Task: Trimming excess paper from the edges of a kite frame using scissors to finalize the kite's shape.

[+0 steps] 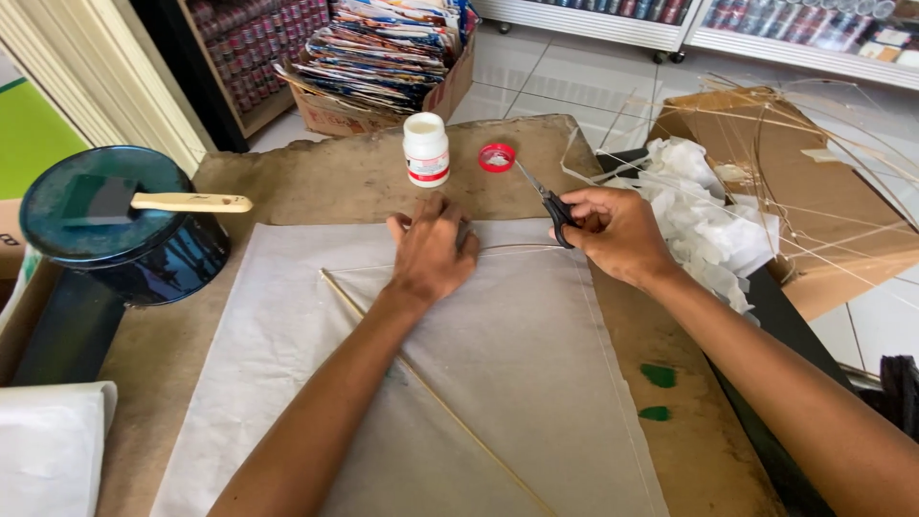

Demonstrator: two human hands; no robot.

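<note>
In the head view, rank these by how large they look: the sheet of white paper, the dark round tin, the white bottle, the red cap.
1. white paper sheet
2. dark round tin
3. white bottle
4. red cap
The paper lies nearest the camera, yet the gaps look too wide for that to change the order.
</note>
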